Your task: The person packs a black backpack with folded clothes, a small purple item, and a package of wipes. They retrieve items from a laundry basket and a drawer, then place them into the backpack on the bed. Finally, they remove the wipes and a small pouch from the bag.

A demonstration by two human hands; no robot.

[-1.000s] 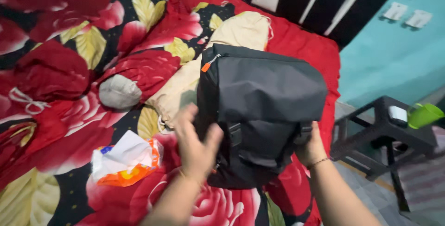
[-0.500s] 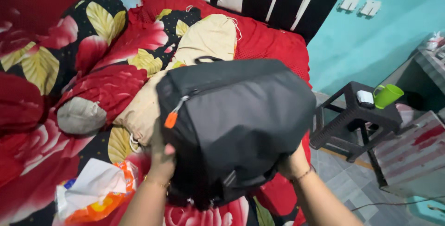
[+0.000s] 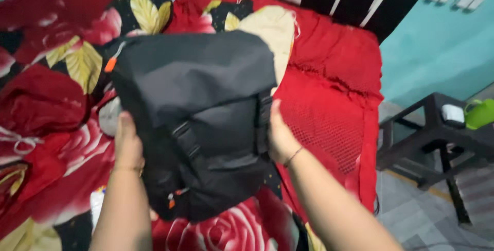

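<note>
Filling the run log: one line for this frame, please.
left hand: grips black backpack side | right hand: grips other side | backpack: held over red floral bed | side table: right

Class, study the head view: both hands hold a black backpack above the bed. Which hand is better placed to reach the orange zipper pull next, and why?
Probably the left hand: it grips the backpack on the side where the orange zipper pull sits, at the upper corner. The right hand holds the opposite edge, by the strap.
</note>
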